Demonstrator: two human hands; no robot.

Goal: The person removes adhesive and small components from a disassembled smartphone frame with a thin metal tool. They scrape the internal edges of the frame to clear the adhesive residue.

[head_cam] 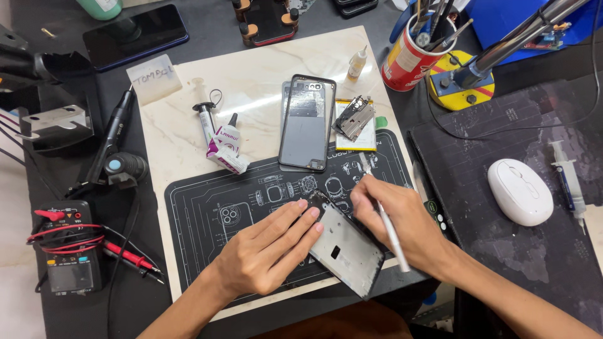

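My left hand (pixel 273 248) rests its fingers on the left edge of a phone frame (pixel 344 250), grey inside with a black rim, lying tilted on a black work mat (pixel 207 220). My right hand (pixel 402 220) grips a thin white tool (pixel 392 235) like a pen, its tip hidden behind my fingers near the frame's upper corner. The frame's top end lies between my two hands.
A grey phone back cover (pixel 306 122), a flat battery with small metal parts (pixel 355 119), a glue tube (pixel 227 141) and a syringe (pixel 205 119) lie on the marble board (pixel 251 75). A multimeter (pixel 66 254) sits left, a white mouse (pixel 520 191) right, a tool cup (pixel 411 56) behind.
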